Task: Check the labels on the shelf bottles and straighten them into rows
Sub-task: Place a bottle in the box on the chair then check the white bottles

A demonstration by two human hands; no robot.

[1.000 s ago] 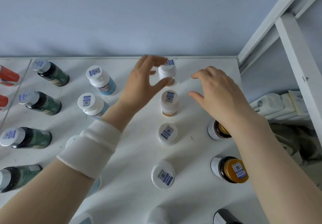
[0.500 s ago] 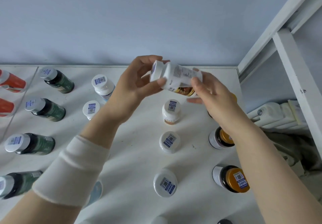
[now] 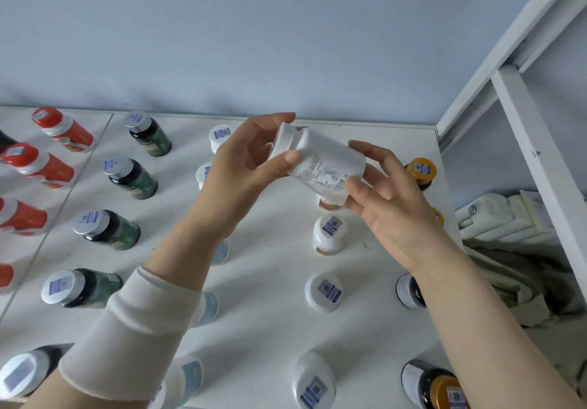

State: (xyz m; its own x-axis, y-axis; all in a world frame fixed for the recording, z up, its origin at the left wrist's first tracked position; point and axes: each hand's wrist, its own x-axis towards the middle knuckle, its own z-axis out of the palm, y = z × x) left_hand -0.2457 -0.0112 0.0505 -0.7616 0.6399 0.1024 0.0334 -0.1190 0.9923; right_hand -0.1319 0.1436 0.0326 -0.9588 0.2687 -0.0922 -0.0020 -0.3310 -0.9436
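I hold a white bottle tilted on its side above the white shelf, its printed label facing up. My left hand grips its white cap end and my right hand holds its base. Below it a column of white bottles with blue-stickered caps stands upright on the shelf. Dark bottles with yellow caps line the right side, partly hidden by my right arm. Green-labelled dark bottles form a column on the left.
Red bottles stand at the far left. Pale blue-labelled bottles are partly hidden under my left arm. A white shelf frame post rises at the right, with a radiator behind it. A blue wall backs the shelf.
I lifted the white bottle off the back of the middle column, tipped it sideways in both hands and turned its label upward. The view shifted down.
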